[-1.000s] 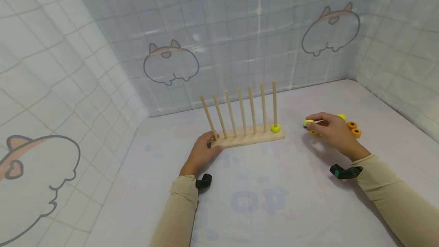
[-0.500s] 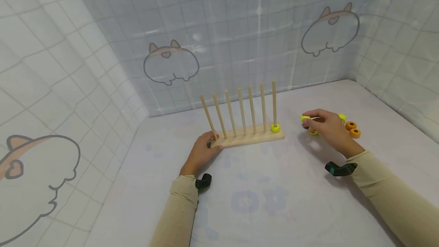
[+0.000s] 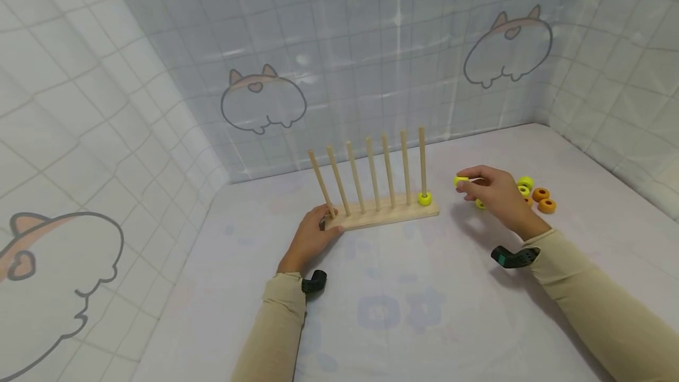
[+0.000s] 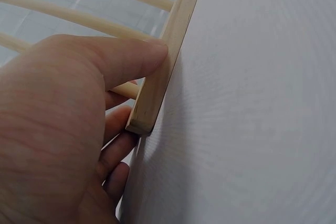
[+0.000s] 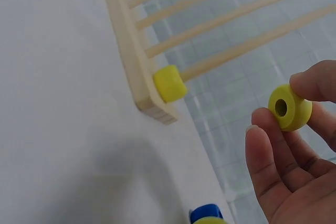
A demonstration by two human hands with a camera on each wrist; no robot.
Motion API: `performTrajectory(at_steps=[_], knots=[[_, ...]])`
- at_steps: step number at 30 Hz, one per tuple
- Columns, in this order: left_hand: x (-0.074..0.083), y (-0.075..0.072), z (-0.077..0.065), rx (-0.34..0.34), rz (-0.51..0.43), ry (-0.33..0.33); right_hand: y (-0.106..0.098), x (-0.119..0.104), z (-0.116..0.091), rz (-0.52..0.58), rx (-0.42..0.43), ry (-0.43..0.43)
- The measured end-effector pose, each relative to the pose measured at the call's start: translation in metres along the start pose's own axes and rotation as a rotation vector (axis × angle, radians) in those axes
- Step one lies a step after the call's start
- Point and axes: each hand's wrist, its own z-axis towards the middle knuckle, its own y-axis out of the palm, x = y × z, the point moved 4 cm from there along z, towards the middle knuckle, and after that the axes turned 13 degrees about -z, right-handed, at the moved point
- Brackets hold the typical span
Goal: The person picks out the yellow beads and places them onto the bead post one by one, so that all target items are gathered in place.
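A wooden base [image 3: 389, 217] with several upright pegs stands on the table. My left hand [image 3: 309, 237] grips its left end, the thumb along the front side and the fingers behind, as the left wrist view shows. On the rightmost peg, a yellow bead [image 3: 425, 200] sits down at the base. My right hand [image 3: 501, 196] is raised to the right of the pegs and pinches another yellow bead [image 5: 303, 113] between thumb and fingers. Its hole shows in the right wrist view, and the bead is apart from the pegs.
Beyond the right hand lie loose beads: orange ones [image 3: 547, 206] and yellow ones [image 3: 525, 183], partly hidden by the hand. A blue bead [image 5: 205, 212] shows at the lower edge of the right wrist view. A sheet with a tile pattern [image 3: 350, 46] hangs behind the table.
My right hand has moved left toward the rightmost peg with the yellow bead, leaving more of the loose beads in sight. My left hand keeps its hold on the base.
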Motion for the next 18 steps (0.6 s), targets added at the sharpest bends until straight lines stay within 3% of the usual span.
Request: performTrajectory(at_steps=[9, 18], knots=[[0.001, 0.0, 0.0, -0.004, -0.008, 0.011, 0.002, -0.012, 0.009, 0.019, 0.008, 0.043], [0.003, -0.001, -0.001, -0.006, -0.026, 0.02, 0.006, -0.025, 0.02, 0.081, 0.019, 0.018]])
